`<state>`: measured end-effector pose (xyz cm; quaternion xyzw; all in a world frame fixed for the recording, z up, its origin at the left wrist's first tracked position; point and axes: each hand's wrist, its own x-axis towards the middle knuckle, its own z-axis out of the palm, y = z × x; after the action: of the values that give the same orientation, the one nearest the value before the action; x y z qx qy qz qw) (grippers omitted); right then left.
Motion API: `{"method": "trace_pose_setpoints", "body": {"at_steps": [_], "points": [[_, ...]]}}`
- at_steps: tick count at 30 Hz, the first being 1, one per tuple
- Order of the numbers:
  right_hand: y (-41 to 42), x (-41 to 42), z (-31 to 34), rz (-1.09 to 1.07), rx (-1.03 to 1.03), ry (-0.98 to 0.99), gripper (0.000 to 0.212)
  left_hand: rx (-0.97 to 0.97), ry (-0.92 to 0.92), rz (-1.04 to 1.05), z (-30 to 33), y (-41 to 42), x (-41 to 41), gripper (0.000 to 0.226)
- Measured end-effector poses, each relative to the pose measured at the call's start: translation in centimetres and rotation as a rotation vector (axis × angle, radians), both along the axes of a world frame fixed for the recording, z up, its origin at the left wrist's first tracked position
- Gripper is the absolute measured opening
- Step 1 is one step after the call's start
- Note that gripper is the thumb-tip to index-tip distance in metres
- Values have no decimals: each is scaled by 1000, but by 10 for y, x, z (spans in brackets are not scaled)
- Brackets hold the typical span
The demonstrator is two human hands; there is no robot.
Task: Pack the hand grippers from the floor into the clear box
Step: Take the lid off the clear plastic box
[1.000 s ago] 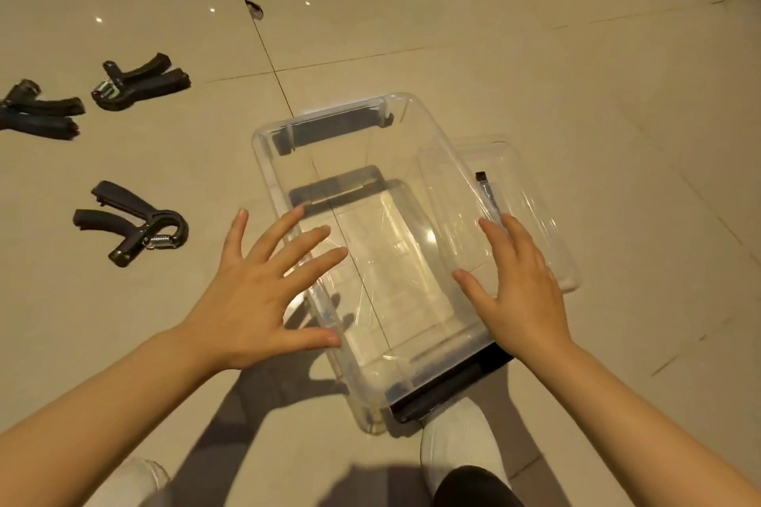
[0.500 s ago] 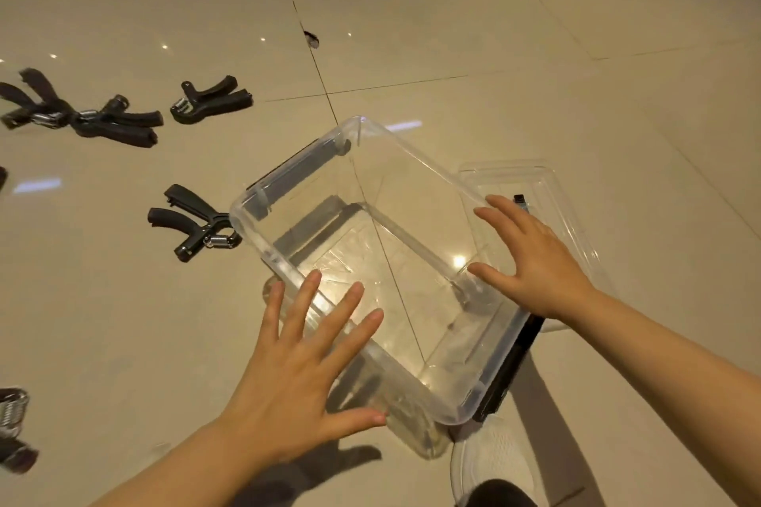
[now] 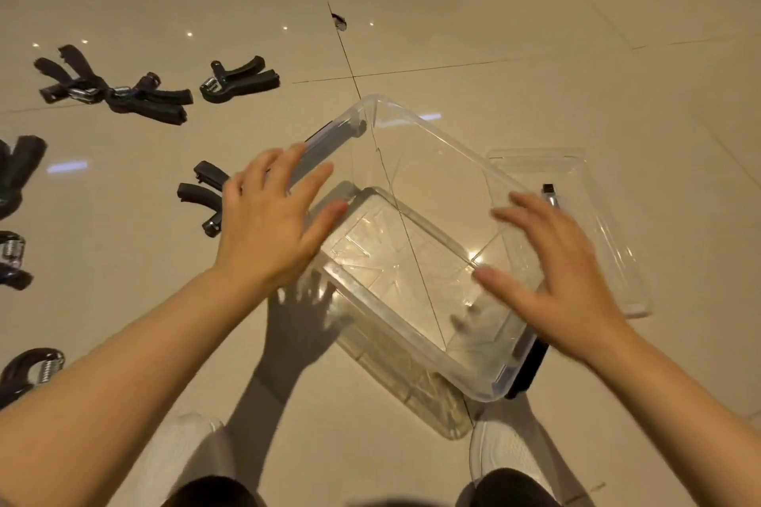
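Observation:
The clear box (image 3: 428, 136) stands open and empty on the tiled floor in front of me, turned diagonally, with dark latches at both ends. My left hand (image 3: 271, 226) hovers with spread fingers over the box's left rim and holds nothing. My right hand (image 3: 556, 276) hovers with spread fingers over the right rim, also holding nothing. Several black hand grippers lie on the floor to the left: one (image 3: 199, 193) partly hidden behind my left hand, one (image 3: 239, 80) further back, and a crossed pair (image 3: 119, 91) beyond it.
The clear lid (image 3: 597, 218) lies flat on the floor right of the box. More grippers (image 3: 18, 173) sit at the left edge, one (image 3: 29, 370) near my left forearm. My white shoes (image 3: 506, 449) are just below the box. A dark chip (image 3: 339, 21) marks a tile joint.
The view has shifted right and down, bringing more grippers into sight. My left hand moved up and forward to the box's far left rim; my right hand drew back toward the near right rim.

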<state>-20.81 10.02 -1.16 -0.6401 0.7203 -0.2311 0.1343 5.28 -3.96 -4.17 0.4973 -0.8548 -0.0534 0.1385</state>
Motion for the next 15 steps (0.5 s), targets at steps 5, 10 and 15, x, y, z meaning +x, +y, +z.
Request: {"method": "trace_pose_setpoints", "body": {"at_steps": [5,10,15], "points": [[39,49,-34,280,30,162,71,116,-15,6,-19,-17,-1,73],[27,30,-46,299,-58,235,65,112,-27,54,-20,-10,2,75],[20,19,-47,337,-79,252,63,155,-25,102,-19,-1,1,80]]}}
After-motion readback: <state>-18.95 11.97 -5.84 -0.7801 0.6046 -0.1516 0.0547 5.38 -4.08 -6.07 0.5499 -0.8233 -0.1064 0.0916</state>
